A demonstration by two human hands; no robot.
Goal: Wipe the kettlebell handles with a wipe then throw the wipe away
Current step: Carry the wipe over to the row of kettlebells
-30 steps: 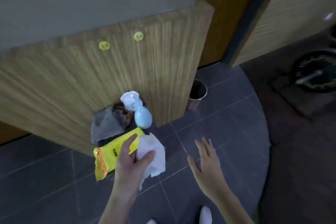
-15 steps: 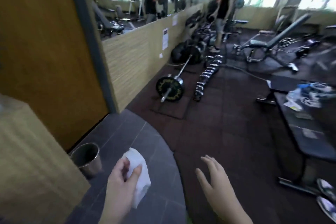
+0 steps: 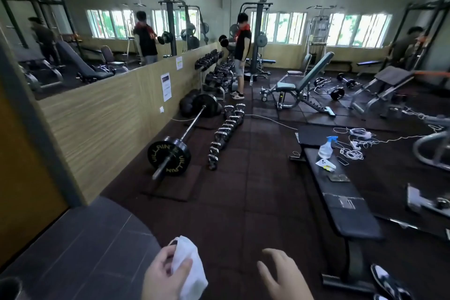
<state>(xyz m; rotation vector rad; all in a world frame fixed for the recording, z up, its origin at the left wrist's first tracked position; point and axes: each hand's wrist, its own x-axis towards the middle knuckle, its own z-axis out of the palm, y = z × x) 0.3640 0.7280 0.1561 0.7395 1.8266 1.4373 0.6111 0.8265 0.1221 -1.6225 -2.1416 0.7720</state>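
head view: left hand (image 3: 165, 275) has its fingers clamped on the one white wipe (image 3: 188, 266) low in frame, right hand (image 3: 283, 275) is empty with fingers spread apart, and the kettlebells (image 3: 225, 133) sit in a single row on the floor well ahead, just beside the barbell (image 3: 181, 136). i count roughly ten shiny handles, hard to be exact since they overlap. my worry is one wipe drying out before the far end, or tripping on the loose cable (image 3: 270, 120) near that row.
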